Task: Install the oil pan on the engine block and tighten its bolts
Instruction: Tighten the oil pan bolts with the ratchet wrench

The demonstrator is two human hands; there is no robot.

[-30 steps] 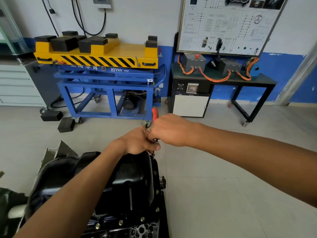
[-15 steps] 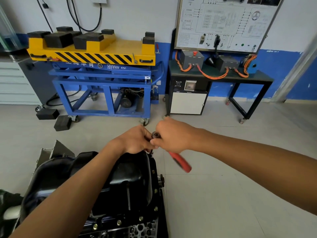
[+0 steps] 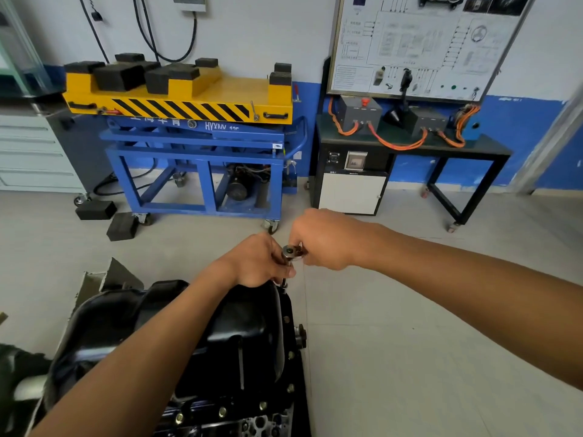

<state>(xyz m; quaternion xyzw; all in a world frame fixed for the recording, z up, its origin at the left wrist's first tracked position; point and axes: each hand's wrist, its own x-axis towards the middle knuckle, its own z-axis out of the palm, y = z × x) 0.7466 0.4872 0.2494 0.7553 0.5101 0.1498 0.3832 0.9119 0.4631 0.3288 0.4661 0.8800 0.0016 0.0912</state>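
Gripping the ratchet (image 3: pixel 288 251) at the oil pan's (image 3: pixel 246 320) far corner, left hand (image 3: pixel 255 263) curled below its head, right hand (image 3: pixel 325 241) pinching beside it.

Pale tiled floor (image 3: pixel 410 342), white wall (image 3: pixel 268 33) with blue lower band (image 3: pixel 523 121), blue wheeled lift cart (image 3: pixel 202 152) topped by yellow hazard-striped platform (image 3: pixel 239 89), 2 black blocks (image 3: pixel 96 210) on floor, black bench (image 3: pixel 492 151) with orange cables (image 3: pixel 391 144), wiring-diagram board (image 3: pixel 419 42), grey drawer cabinet (image 3: pixel 31 152)
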